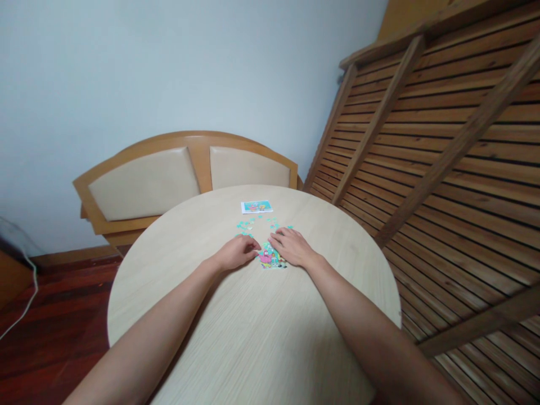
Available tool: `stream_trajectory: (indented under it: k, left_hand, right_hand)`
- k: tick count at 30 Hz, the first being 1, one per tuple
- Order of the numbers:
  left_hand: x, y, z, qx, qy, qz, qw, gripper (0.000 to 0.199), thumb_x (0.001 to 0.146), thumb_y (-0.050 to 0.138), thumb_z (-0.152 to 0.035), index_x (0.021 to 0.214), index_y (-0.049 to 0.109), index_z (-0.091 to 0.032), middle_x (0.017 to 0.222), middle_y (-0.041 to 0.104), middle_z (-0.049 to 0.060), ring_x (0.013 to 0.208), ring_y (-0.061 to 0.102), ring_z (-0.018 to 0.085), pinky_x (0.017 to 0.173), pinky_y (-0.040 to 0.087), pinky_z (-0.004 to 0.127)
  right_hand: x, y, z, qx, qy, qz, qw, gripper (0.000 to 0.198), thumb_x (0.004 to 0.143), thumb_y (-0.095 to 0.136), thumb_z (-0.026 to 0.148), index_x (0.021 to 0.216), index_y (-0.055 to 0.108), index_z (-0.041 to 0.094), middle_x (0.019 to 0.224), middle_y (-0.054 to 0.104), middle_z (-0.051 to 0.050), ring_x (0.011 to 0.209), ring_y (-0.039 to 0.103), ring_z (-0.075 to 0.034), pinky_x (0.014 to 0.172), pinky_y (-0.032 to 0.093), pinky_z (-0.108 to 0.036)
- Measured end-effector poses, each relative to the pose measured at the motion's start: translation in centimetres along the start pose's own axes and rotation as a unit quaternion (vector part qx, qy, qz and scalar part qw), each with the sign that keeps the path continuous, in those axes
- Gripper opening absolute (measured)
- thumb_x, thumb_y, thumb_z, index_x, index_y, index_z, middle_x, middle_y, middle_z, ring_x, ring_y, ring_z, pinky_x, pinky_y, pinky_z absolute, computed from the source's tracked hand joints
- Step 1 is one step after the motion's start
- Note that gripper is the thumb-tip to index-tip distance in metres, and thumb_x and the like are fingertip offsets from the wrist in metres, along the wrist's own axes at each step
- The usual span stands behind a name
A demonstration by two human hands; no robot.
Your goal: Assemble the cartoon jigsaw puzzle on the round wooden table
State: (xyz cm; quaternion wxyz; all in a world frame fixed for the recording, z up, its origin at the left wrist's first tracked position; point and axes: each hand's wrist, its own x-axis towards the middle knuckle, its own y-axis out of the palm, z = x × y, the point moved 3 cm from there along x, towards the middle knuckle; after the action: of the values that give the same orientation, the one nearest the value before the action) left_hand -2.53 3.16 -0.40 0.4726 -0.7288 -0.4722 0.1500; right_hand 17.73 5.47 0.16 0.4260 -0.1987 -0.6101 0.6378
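Note:
A partly joined jigsaw puzzle (266,260) with pink, yellow and teal cartoon figures lies flat on the round table (270,326). At its left edge is my left hand (237,253), fingers curled and tips close together; whatever they hold, if anything, is too small to make out. My right hand (292,246) rests over the puzzle's upper right part, fingers stretched out and covering some of it. Loose teal puzzle pieces (245,225) are scattered beyond my left hand, with more puzzle pieces (272,221) beyond the right one.
Toward the table's far side lies a picture card (257,207) with a similar cartoon print. Behind the table stands a wooden headboard (198,163) with cream panels against the wall. A slatted wooden frame (442,140) leans along the right. A white cable (31,298) hangs at left.

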Motion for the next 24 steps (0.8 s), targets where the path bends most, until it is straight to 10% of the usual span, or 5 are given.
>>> stream_trajectory:
  k: [14,24]
  left_hand:
    - [-0.1,-0.3,-0.4,0.020,0.006,-0.006,1.000,0.020,0.087,0.060,-0.023,0.099,0.074,-0.015,0.092,0.073,0.007,0.083,0.064,0.019,0.077,0.048,0.028]
    - [-0.1,-0.2,-0.3,0.032,0.023,-0.009,0.999,0.018,0.087,0.061,-0.022,0.098,0.075,-0.017,0.092,0.073,0.007,0.084,0.064,0.019,0.079,0.048,0.028]
  right_hand:
    - [1.4,2.2,-0.9,0.052,0.088,0.033,0.994,0.071,0.099,0.023,0.067,0.151,0.042,0.023,0.158,0.040,-0.008,0.149,0.025,-0.036,0.120,0.015,-0.056]
    - [-0.5,-0.4,-0.1,0.006,0.019,-0.003,1.000,0.040,0.103,0.038,0.038,0.120,0.069,0.020,0.127,0.066,-0.010,0.125,0.050,-0.027,0.111,0.033,-0.047]
